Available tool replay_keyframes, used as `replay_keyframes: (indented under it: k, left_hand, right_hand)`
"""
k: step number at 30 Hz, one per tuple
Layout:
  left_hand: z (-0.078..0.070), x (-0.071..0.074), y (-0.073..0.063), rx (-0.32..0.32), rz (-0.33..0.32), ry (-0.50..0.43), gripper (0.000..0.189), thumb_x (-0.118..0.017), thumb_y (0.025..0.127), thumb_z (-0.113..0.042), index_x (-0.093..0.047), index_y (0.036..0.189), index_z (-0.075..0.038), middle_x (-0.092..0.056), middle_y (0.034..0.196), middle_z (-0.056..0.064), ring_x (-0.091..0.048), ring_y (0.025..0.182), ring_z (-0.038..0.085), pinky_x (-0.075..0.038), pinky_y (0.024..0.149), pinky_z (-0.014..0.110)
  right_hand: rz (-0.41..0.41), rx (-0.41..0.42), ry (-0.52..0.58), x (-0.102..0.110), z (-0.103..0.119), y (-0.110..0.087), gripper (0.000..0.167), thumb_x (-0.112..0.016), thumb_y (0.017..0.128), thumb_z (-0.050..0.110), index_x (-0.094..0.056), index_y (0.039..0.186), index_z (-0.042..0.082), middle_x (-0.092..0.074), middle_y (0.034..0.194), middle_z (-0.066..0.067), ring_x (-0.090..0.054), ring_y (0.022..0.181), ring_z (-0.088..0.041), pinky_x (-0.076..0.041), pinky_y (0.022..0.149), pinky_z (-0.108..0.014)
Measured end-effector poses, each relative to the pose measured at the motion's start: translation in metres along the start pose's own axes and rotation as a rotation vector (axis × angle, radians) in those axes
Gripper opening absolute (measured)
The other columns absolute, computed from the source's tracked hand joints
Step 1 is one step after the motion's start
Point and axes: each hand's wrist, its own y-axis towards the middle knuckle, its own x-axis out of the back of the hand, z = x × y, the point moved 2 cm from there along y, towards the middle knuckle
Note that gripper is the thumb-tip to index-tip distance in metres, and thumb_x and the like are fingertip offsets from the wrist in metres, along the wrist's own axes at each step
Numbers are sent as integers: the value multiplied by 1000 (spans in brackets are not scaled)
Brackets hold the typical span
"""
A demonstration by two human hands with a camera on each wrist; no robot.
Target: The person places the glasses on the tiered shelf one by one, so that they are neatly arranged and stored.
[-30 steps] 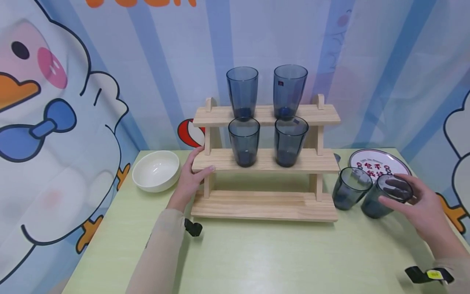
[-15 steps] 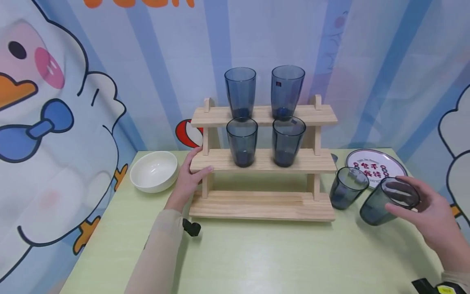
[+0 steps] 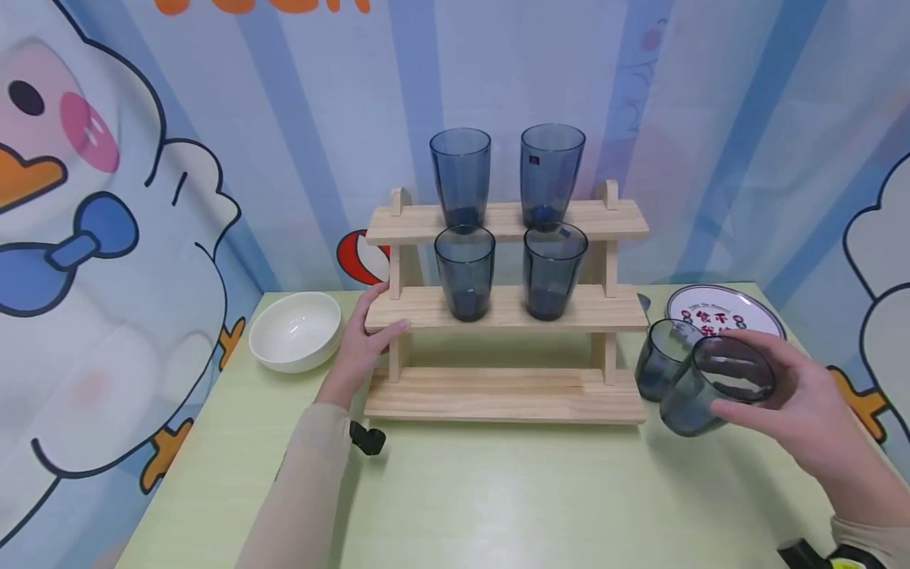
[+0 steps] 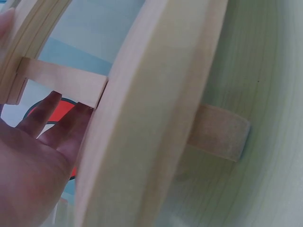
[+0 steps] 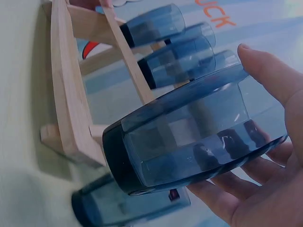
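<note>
My right hand (image 3: 806, 403) grips a blue-grey glass tumbler (image 3: 690, 403) near its rim, thumb on the near side and fingers round the far side. The tumbler is tilted and held above the table; in the right wrist view the held tumbler (image 5: 189, 132) fills the middle. Behind it a second tumbler (image 3: 650, 367) stands on the table, partly covered. My left hand (image 3: 359, 344) holds the left end of the middle tier of a three-tier wooden display rack (image 3: 505, 399), thumb in front. Two tumblers stand on the top tier (image 3: 460, 178) and two on the middle one (image 3: 554, 273).
A white bowl (image 3: 295, 332) sits on the table left of the rack. Behind the tumblers on the right lies a white plate (image 3: 725, 308) with red lettering. A striped cartoon backdrop (image 3: 320, 142) hangs behind the light green table (image 3: 498, 506).
My right hand has lifted and tilted the tumbler off the table, then carried it left, in front of the other standing tumbler. The left hand stays on the rack.
</note>
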Motion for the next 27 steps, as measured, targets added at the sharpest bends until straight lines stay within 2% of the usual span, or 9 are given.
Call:
replay_keyframes:
  k: [2, 6, 12, 20, 27]
  left_hand:
    - [0, 0, 0, 2, 2, -3, 71, -75, 99, -26, -39, 158, -40, -43, 157, 11, -52, 132, 36, -47, 107, 60]
    - [1, 1, 1, 1, 2, -9, 71, -76, 99, -26, -39, 158, -40, -44, 157, 10, -52, 132, 36, -48, 107, 60]
    - [2, 1, 3, 0, -2, 5, 71, -77, 97, -30, -40, 156, -44, -42, 158, 7, -50, 135, 35, -46, 108, 62]
    - [2, 0, 3, 5, 17, -3, 71, -77, 98, -29, -39, 157, -42, -42, 159, 8, -50, 134, 36, -45, 110, 62]
    - [4, 1, 4, 2, 11, -27, 73, -77, 98, -27, -38, 159, -40, -40, 160, 9, -48, 136, 35, -44, 111, 62]
  right_hand:
    - [32, 14, 81, -7, 6, 4, 80, -78, 83, -18, -47, 153, 5, -66, 134, 5, -69, 113, -2, -61, 74, -24]
    - [84, 44, 161, -24, 15, 13, 80, -79, 81, -20, -48, 152, 2, -66, 134, 0, -69, 115, -8, -63, 74, -28]
    - [114, 51, 92, -53, 26, 25, 80, -83, 82, -11, -49, 153, 6, -62, 136, 3, -66, 114, -9, -62, 78, -27]
    - [175, 68, 189, -92, 38, 40, 79, -86, 80, -8, -51, 150, 4, -62, 134, -6, -68, 111, -20, -61, 83, -29]
    - [202, 63, 149, -119, 43, 58, 75, -91, 80, 5, -57, 146, 14, -64, 132, -5, -66, 110, -18, -60, 82, -30]
